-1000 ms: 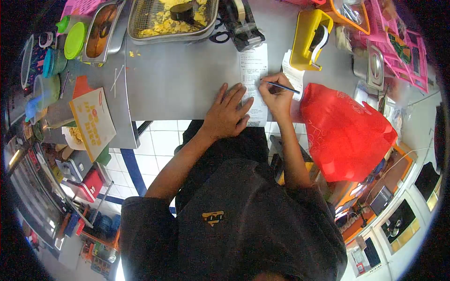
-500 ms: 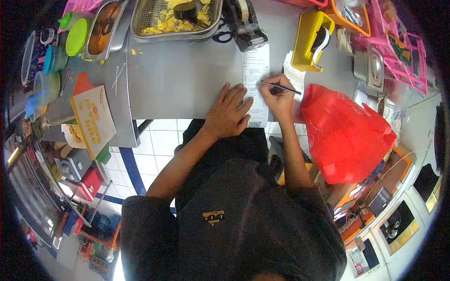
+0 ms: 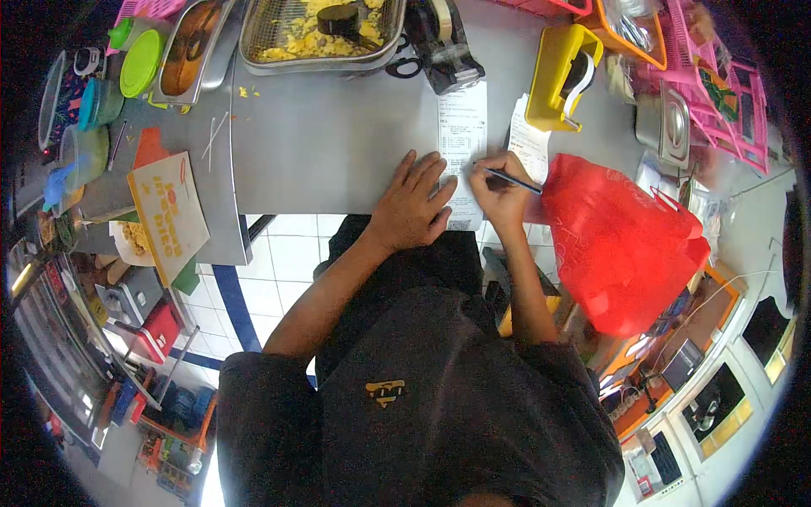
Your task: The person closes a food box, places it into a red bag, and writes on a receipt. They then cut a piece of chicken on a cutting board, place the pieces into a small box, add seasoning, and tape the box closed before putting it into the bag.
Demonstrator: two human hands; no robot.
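A long printed receipt lies on the metal counter near its front edge. My left hand rests flat with fingers spread, its fingertips on the receipt's left edge. In my right hand a dark pen is pinched, its tip at the receipt's right side. A second, shorter receipt lies to the right, partly under the yellow tape dispenser. A red bag sits beside my right forearm.
A black tape dispenser stands behind the receipt, with scissors beside it. At the back left are a metal tray of yellow food and a steel pan. A printed carton stands at the left; pink baskets are at right.
My right hand and the pen have moved a little down the receipt, toward me. My left hand stays in place.
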